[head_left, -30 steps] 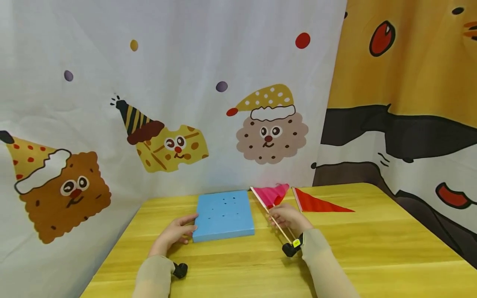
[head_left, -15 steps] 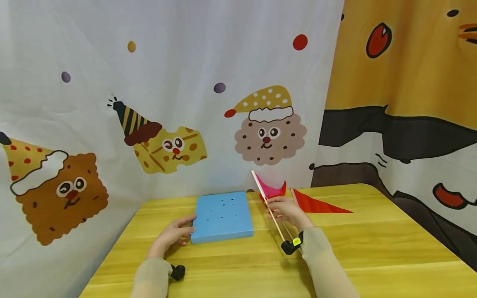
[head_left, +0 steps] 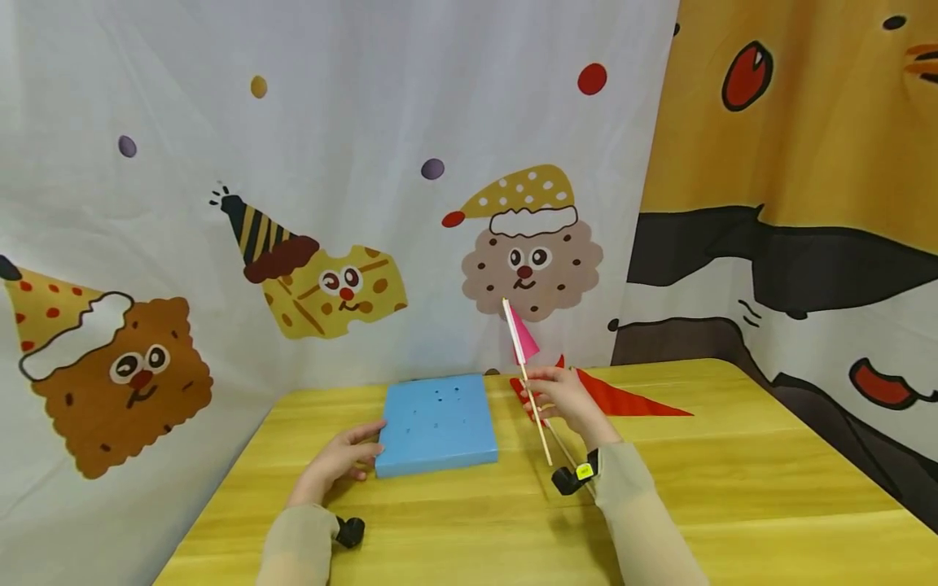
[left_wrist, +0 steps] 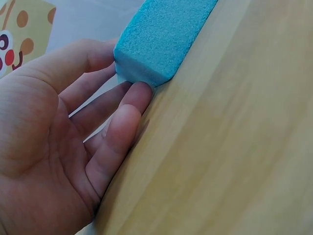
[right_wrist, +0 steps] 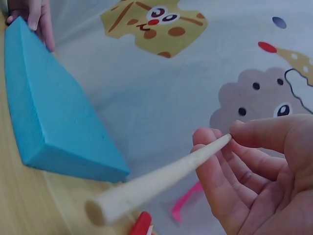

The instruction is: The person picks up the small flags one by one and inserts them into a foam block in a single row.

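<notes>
My right hand (head_left: 567,403) pinches the thin wooden stick (right_wrist: 161,176) of a pink pennant flag (head_left: 523,340) between thumb and fingers. The flag stands raised and slightly tilted, its lower stick end clear of the table. A blue foam block (head_left: 440,435) with several small holes in its top lies flat to the left. At the block's left side rests my left hand (head_left: 340,457), its relaxed fingertips touching the edge, as the left wrist view confirms. Under and behind my right hand lies a red flag (head_left: 519,391), partly hidden; its stick points toward me.
Another red pennant flag (head_left: 637,400) lies on the wooden table (head_left: 733,488), right of my right hand. A white curtain (head_left: 352,122) with printed cartoon figures hangs just behind the table. Yellow and black printed cloth (head_left: 799,187) hangs along the right side.
My right hand has lifted the pink flag off the red one and turned it more upright. The red flag beneath now shows apart. My left hand stays at the foam block.
</notes>
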`<move>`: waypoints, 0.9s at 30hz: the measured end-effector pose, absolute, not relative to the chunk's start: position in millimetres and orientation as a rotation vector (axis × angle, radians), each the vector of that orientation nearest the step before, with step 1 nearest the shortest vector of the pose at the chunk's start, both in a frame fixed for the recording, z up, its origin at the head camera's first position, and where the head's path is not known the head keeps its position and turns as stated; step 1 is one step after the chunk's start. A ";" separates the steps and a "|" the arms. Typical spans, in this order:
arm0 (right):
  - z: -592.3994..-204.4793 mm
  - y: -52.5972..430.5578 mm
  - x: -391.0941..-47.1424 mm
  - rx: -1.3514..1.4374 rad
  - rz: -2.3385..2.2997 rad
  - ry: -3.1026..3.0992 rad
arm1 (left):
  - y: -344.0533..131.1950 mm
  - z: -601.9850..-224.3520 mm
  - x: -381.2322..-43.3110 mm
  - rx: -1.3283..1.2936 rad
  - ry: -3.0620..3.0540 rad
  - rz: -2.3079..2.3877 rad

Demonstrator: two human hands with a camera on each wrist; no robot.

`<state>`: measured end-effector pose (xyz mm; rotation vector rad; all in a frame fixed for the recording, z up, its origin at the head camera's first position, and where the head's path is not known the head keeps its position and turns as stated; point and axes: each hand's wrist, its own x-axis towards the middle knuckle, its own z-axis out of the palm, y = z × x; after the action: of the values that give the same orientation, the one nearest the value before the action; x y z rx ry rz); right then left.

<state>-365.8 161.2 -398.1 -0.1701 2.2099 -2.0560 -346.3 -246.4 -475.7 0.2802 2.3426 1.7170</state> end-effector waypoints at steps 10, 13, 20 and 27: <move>-378.4 144.7 -366.4 -0.250 -2.121 2.249 | -255.6 -467.4 -351.8 0.267 2.379 1.713; -375.8 144.0 -368.2 -0.271 -2.153 2.260 | -254.0 -468.0 -350.6 0.280 2.374 1.712; -373.3 147.7 -372.3 -0.296 -2.214 2.244 | -246.9 -475.2 -346.1 0.288 2.376 1.719; -363.1 140.2 -375.6 -0.321 -2.246 2.266 | -245.8 -479.5 -346.6 0.296 2.376 1.724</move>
<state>-375.6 140.2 -363.1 -0.3210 2.2662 -2.2456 -346.6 -245.8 -479.5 0.2959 2.3755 1.7237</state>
